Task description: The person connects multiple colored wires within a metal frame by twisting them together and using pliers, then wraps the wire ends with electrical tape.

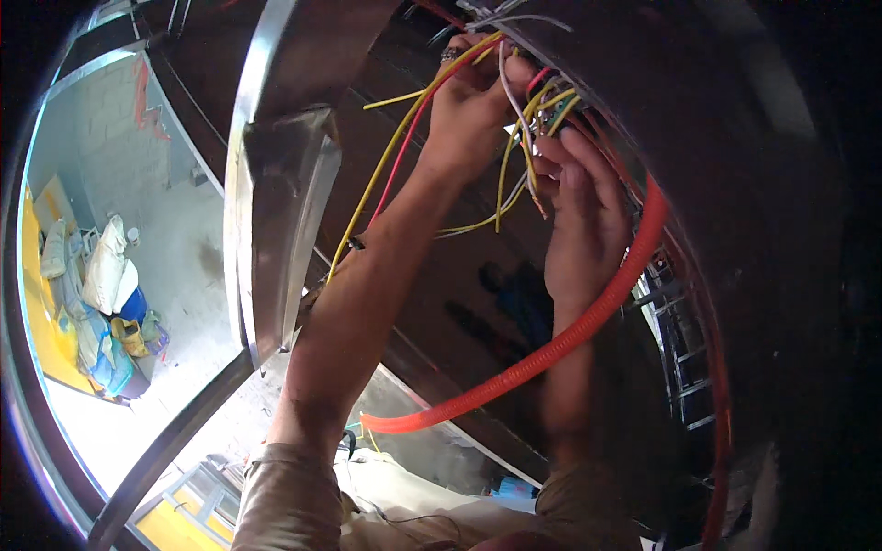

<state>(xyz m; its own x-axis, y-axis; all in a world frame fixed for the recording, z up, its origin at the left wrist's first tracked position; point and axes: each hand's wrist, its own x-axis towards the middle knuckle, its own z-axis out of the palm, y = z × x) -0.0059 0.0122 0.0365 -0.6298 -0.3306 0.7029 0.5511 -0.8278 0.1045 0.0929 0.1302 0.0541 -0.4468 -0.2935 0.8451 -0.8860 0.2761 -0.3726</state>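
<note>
"Yellow, red and white thin plastic-coated wires [526,129] hang near the top; but where exactly are the hands?"

"The left hand [473,115] is up among these wires, with its fingers bent. The fingertips are partly covered, so I cannot tell which wire, if any, it pinches."

"And the right hand [585,207]?"

"It is just beside the wires, half curled, thumb and fingers near some loose ends. Whether it grips one, I cannot tell. An orange-red corrugated tube [514,375] crosses before the dim right forearm [571,395]."

"Which surface is behind?"

"A dark brown flat panel [441,275]; one bluish shape on it is too dim to name. On the left, a grey metal post [285,184] cuts the view."

"The room?"

"Beyond the post, a pale block wall [96,138], a washed-out bright floor [193,303] and one bulging white sack [106,262] in a pile. The right edge is almost black."
</note>
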